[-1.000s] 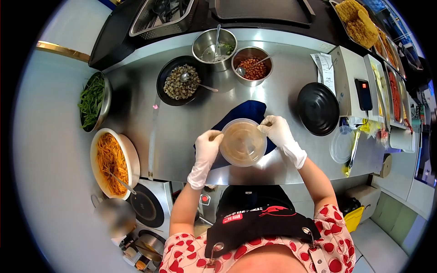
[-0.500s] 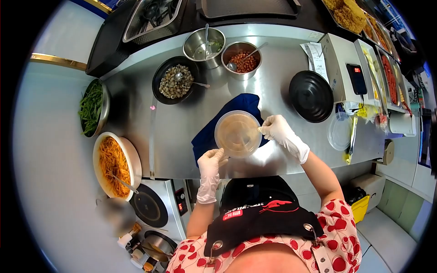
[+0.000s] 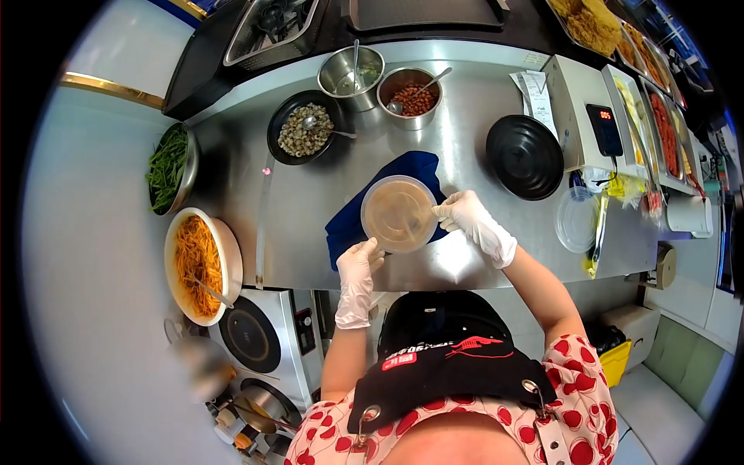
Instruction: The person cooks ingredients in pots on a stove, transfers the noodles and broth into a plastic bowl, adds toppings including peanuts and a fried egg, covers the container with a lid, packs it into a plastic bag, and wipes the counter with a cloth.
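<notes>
A round, clear plastic container with a lid (image 3: 399, 211) sits over a folded dark blue cloth (image 3: 346, 226) on the steel counter. Its contents look pale brown and are blurred by the lid. My left hand (image 3: 359, 271), in a white glove, pinches the container's near-left rim. On the right side, my gloved right hand (image 3: 471, 220) grips the rim between thumb and fingers. A black bowl (image 3: 305, 128) of small whitish pieces with a spoon stands beyond my left hand. An empty-looking black bowl (image 3: 525, 158) lies to the right.
Steel pots, one with peanuts (image 3: 415, 101) and one with a ladle (image 3: 350, 77), stand at the back. Left are bowls of greens (image 3: 167, 169) and shredded orange food (image 3: 198, 263). A clear lid (image 3: 576, 220), receipts (image 3: 535, 97) and a scale display (image 3: 604, 128) are at right.
The view has shifted slightly. Both hands keep hold of the container's rim, and it stays over the blue cloth with little movement.
</notes>
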The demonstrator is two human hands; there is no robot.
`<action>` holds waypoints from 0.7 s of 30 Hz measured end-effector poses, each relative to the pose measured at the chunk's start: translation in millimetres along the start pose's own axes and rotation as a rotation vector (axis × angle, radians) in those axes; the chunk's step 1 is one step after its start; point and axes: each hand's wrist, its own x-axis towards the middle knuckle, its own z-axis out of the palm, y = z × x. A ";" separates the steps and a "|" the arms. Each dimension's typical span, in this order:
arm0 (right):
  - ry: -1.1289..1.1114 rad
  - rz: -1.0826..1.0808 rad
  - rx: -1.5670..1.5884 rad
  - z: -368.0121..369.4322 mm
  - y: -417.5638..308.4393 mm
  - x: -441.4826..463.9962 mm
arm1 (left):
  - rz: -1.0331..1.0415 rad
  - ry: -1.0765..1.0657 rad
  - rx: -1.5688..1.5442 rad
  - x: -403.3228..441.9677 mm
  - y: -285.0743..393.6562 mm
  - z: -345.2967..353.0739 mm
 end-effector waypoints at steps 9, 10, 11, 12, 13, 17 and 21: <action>-0.142 0.073 0.248 -3.7 1.2 4.5 | 0.000 -0.022 -0.044 14.0 -16.2 -3.3; -0.187 0.095 0.319 -4.1 0.5 4.8 | 0.009 -0.014 -0.045 13.2 -16.3 -2.4; -0.179 0.090 0.320 -2.9 2.3 7.2 | 0.018 -0.005 -0.047 12.3 -16.8 -0.5; -0.169 0.085 0.321 -1.1 6.4 11.2 | 0.027 0.003 -0.048 11.3 -16.6 0.7; -0.157 0.078 0.326 -0.1 5.1 10.3 | 0.019 0.008 -0.050 10.4 -15.0 1.3; 0.060 -0.065 0.097 11.7 4.0 -4.1 | 0.004 0.005 -0.049 6.1 -11.1 2.0; 0.104 -0.087 0.125 14.4 1.3 -11.7 | 0.018 -0.017 -0.014 2.2 -9.6 1.2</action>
